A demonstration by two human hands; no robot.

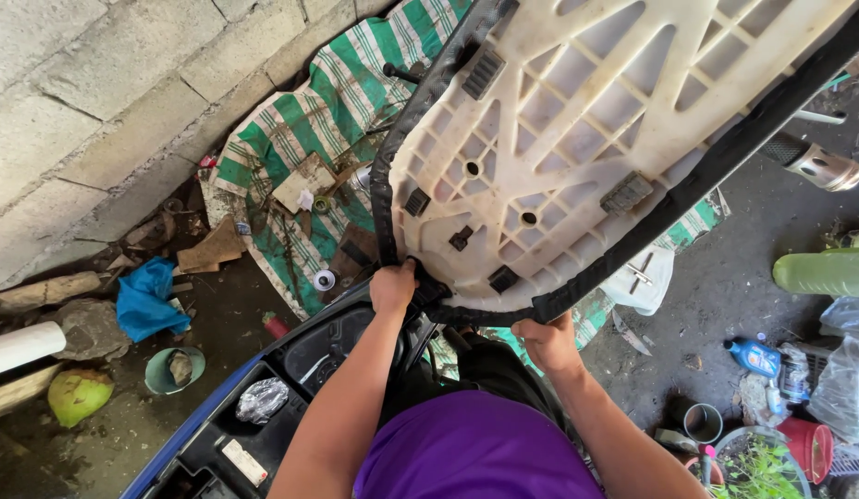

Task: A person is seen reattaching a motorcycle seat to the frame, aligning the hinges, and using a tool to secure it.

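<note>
An upturned motorcycle seat (577,139) fills the upper middle, its cream plastic base ribbed and edged with black cover material. My left hand (393,285) grips the seat's narrow near end at the black edge. My right hand (546,342) holds the lower edge a little to the right, fingers curled under the rim. Beneath both hands lies the open under-seat compartment (263,407) of a blue scooter, with a crumpled shiny bag inside. My purple shirt (475,457) covers the bottom centre.
A block wall (97,102) runs along the left. A green-and-white striped tarp (300,139) with scraps lies behind the seat. A blue cloth (147,300), a green bowl (173,370) and a coconut (76,395) sit left. Bottles (753,356), pots and a green container (822,273) crowd the right.
</note>
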